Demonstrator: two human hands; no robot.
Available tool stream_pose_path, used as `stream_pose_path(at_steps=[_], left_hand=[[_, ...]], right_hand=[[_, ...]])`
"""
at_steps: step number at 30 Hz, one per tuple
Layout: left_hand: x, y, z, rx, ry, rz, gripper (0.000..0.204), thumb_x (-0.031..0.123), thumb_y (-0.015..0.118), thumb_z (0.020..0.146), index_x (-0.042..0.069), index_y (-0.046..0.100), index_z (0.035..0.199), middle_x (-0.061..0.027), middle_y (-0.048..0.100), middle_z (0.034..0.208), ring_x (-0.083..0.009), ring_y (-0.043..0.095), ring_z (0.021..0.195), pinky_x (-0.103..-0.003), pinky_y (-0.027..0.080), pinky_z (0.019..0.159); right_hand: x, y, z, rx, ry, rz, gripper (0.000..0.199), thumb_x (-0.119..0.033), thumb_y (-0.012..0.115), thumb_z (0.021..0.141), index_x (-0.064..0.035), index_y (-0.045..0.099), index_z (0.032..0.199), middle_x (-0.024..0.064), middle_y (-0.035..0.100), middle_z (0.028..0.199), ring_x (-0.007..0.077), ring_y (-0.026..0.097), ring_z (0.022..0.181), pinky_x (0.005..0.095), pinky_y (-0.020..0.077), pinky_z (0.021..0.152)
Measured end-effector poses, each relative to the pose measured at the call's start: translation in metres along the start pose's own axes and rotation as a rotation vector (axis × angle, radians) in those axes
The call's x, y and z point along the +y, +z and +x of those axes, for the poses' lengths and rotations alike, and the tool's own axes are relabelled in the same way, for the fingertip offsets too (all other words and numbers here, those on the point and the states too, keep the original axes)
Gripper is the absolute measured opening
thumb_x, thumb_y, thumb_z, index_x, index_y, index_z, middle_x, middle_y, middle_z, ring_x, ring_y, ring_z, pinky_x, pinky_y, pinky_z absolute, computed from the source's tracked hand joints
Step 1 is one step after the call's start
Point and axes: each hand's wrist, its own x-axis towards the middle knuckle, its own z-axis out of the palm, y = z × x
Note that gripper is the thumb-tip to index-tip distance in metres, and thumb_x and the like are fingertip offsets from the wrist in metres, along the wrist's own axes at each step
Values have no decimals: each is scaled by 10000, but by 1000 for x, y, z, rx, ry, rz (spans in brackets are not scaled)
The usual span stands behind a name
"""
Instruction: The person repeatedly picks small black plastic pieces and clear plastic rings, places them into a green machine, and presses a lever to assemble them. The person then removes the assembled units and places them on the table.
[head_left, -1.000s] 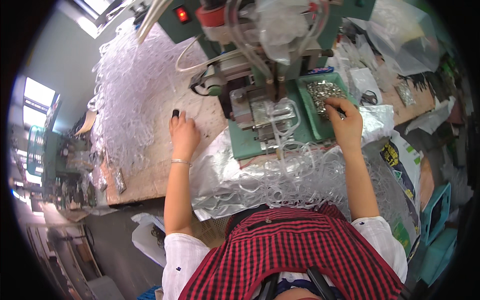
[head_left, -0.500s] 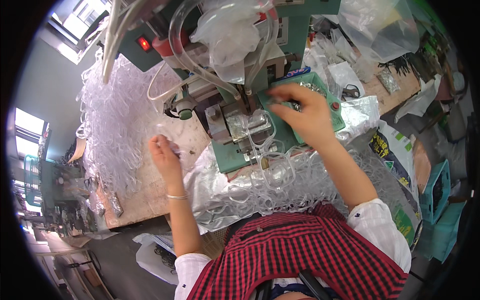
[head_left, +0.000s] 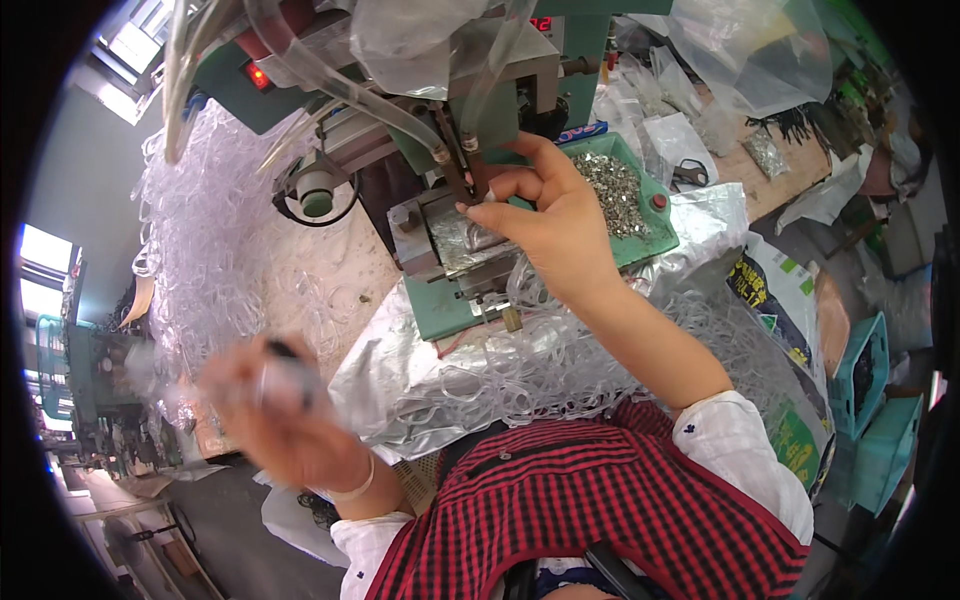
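My right hand [head_left: 560, 225] reaches into the green press machine [head_left: 430, 303], its thumb and fingertips pinched together at the metal die below the vertical punch. Whatever lies between those fingertips is too small to make out. Just right of that hand, a green tray [head_left: 655, 232] holds many small shiny metal pieces [head_left: 612, 190]. My left hand [head_left: 285, 420] is raised left of the foil, smeared by motion. Something dark and something clear show blurred at its fingers, and I cannot tell how it holds them.
Clear plastic strips or loops heap up on the left [head_left: 205, 240] and lie in a pile [head_left: 500, 385] over silver foil [head_left: 375, 370] before me. Scissors [head_left: 690, 172] and plastic bags [head_left: 760, 60] lie at the back right. Teal crates [head_left: 885, 450] stand far right.
My right hand has moved left from the tray of metal pieces to the press die. My left hand has come down and nearer to me. The clear loops no longer show hanging at the die's front.
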Motion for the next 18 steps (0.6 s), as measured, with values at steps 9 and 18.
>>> stream_pose_path(at_steps=[9,18], left_hand=[[-29,48,-23,-805,-1388,119,337,283,464,1062,5,560,1226,-107,651,707,-146,607,607,-242,426,447],[-57,51,-24,-716,-1342,181,375,297,471,1055,1,635,1215,-70,611,616,-92,517,464,-210,362,373]], right_hand=[[14,-68,0,52,-383,-926,272,-100,718,778,-65,740,1047,157,690,1126,352,625,1137,441,487,1007],[72,-131,1,235,-479,-1257,130,-101,768,737,-89,750,866,161,670,1049,380,628,1061,465,507,911]])
